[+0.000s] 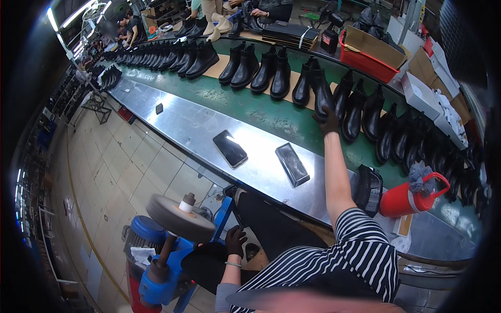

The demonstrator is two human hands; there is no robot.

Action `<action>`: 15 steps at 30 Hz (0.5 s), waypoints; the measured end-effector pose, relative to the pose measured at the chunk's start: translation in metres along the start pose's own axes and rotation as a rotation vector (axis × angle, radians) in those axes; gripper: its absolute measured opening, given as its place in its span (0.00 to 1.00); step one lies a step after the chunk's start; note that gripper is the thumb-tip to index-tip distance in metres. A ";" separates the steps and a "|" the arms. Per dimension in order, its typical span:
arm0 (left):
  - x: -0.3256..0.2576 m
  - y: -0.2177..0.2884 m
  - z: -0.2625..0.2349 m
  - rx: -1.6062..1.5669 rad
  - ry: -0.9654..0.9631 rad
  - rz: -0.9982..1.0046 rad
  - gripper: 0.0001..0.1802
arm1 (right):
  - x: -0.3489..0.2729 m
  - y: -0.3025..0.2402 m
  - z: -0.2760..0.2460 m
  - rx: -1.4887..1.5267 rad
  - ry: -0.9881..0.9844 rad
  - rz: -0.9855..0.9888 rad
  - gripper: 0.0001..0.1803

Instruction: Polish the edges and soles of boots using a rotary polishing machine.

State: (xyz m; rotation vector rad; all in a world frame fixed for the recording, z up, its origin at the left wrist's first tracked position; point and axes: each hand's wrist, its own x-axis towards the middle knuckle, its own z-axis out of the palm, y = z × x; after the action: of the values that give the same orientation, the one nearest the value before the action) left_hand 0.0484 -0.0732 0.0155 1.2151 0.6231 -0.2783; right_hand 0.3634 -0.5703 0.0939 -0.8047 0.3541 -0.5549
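Observation:
My right hand (327,122), in a dark glove, reaches across the metal ledge and has its fingers on the toe of a black ankle boot (321,91). That boot stands in a long row of similar black boots on the green conveyor belt. My left hand (236,241), also gloved, is low by my lap beside the buffing wheel (180,216). Its fingers look loosely apart, with nothing visible in them. Between my hands and the belt, a smartphone (230,148) and a block-shaped black item (293,165) lie on the metal ledge (198,122).
The wheel sits on a blue machine (156,279) at my left. A red tumbler (412,199) and a black mesh pouch (368,190) are right of my arm. Beyond the belt stand a red crate (365,62) and white boxes (420,96). Other people work at the far side.

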 end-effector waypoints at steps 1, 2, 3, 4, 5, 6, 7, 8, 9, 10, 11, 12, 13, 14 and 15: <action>0.003 0.000 0.002 0.046 -0.020 0.003 0.19 | -0.022 -0.010 -0.015 -0.265 -0.061 -0.229 0.24; 0.003 0.000 -0.001 0.084 -0.024 0.007 0.20 | -0.045 -0.018 -0.018 -0.277 -0.093 -0.277 0.23; -0.002 0.002 -0.006 0.074 -0.004 0.009 0.20 | -0.076 -0.032 -0.004 -0.287 -0.135 -0.315 0.23; -0.007 0.008 -0.006 0.127 0.001 0.003 0.20 | -0.110 -0.055 0.014 -0.287 -0.145 -0.312 0.23; -0.014 0.015 -0.008 0.173 0.017 -0.004 0.20 | -0.145 -0.075 0.038 -0.274 -0.212 -0.272 0.21; -0.023 0.025 -0.004 0.175 0.017 -0.010 0.20 | -0.170 -0.091 0.054 -0.258 -0.269 -0.236 0.20; -0.021 0.029 0.002 0.180 -0.008 -0.009 0.20 | -0.187 -0.108 0.060 -0.265 -0.256 -0.257 0.20; -0.022 0.031 0.000 0.182 -0.053 0.109 0.20 | -0.201 -0.112 0.069 -0.320 -0.362 -0.285 0.19; -0.024 0.032 -0.003 0.181 -0.093 0.228 0.21 | -0.211 -0.109 0.078 -0.373 -0.472 -0.310 0.18; -0.020 0.034 -0.005 0.057 -0.109 0.175 0.22 | -0.221 -0.103 0.088 -0.415 -0.596 -0.295 0.18; -0.015 0.033 -0.006 0.049 -0.104 0.177 0.22 | -0.235 -0.098 0.100 -0.558 -0.684 -0.145 0.17; -0.012 0.031 -0.009 0.081 -0.143 0.283 0.21 | -0.255 -0.078 0.117 -0.543 -0.773 -0.072 0.15; -0.010 0.030 -0.010 0.117 -0.187 0.388 0.20 | -0.268 -0.049 0.120 -0.603 -0.902 0.064 0.15; -0.019 0.035 -0.008 -0.488 -0.379 0.198 0.20 | -0.286 -0.023 0.129 -0.722 -1.044 0.212 0.19; -0.020 0.036 -0.005 -0.494 -0.372 0.201 0.20 | -0.304 0.016 0.133 -0.934 -1.080 0.377 0.25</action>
State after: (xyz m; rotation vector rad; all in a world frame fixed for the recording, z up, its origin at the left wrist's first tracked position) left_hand 0.0491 -0.0586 0.0541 0.7151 0.2201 -0.1602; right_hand 0.1912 -0.3052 0.1954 -1.7456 -0.2846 0.4953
